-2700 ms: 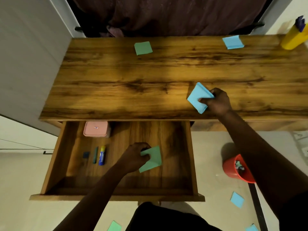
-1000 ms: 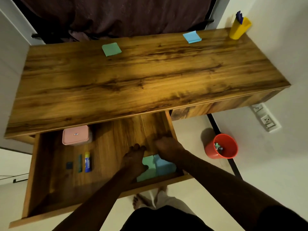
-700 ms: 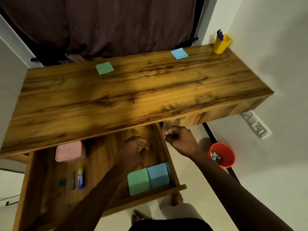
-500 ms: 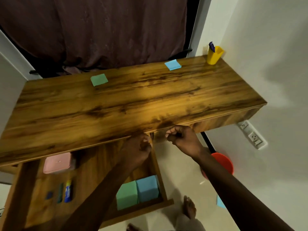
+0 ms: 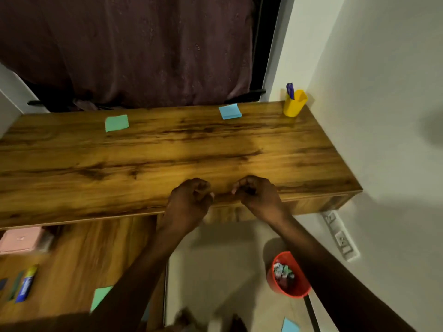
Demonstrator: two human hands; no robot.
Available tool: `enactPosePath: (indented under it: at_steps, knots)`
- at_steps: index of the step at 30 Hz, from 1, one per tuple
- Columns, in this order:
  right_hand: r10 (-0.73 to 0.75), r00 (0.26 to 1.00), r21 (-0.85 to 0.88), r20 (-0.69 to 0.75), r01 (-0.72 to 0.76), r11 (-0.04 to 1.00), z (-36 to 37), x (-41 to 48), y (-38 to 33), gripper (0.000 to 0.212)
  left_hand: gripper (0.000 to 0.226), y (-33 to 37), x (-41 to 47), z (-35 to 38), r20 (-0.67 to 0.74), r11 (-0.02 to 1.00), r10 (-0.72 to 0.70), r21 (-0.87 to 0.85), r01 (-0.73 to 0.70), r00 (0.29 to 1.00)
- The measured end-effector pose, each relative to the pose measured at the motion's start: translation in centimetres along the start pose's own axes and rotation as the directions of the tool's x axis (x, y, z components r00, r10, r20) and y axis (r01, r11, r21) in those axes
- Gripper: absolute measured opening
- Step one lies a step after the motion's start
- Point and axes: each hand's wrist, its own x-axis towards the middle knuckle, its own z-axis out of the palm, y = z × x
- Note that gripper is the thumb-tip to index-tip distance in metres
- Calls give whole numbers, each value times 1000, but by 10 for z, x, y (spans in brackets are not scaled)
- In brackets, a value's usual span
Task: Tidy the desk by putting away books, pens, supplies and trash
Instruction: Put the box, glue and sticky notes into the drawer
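Nearest me, below the desk's (image 5: pixel 167 159) front edge, the open drawer (image 5: pixel 79 255) holds a green pad (image 5: pixel 99 297) partly hidden under my left forearm, a glue stick (image 5: pixel 26 282) further to its left, and a pink box (image 5: pixel 20 239) tucked just under the desk edge. On the floor to the right of the drawer stands the red bin (image 5: pixel 287 275) with crumpled scraps in it, and a loose blue note (image 5: pixel 290 325) lies beside it.

At the desk's front edge my left hand (image 5: pixel 189 202) and right hand (image 5: pixel 259 195) sit near each other but apart, both curled loosely with fingers folded in. Neither holds anything; whether the knuckles touch the wood I cannot tell.

Along the desk's far edge lie the green sticky notes (image 5: pixel 116 122) to the left and the blue sticky notes (image 5: pixel 230 111) further right, well apart, with a yellow pen cup (image 5: pixel 294 104) at the far right corner. I judge these note pads light, thin and floppy, and lying flat on smooth wood they may slide rather than lift. I would pinch each at one edge, thumb under and fingers on top, or drag it to the desk edge first.
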Motion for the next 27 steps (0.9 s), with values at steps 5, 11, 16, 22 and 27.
enactPosePath:
  at_steps: [5,11,16,22,27]
  knots:
    - [30,1000,-27,-8,-30,999,-16,35,5,13,25,11,21,11,-40,1000,24,5,-24,999]
    - [0,1000,-66,24,2,998,-28,88,1,22,27,16,67,23,-79,1000,27,3,-27,997]
    - [-13,1000,-101,-1,13,995,-44,146,-7,29,27,22,121,29,-81,1000,28,-2,-28,996]
    - [-1,999,-186,-43,-7,982,-54,219,-5,36,30,17,183,29,-30,1000,0,-6,0,1000]
    - [28,997,-250,-72,-45,967,-61,282,12,44,29,11,225,36,-17,1000,-19,4,19,1000]
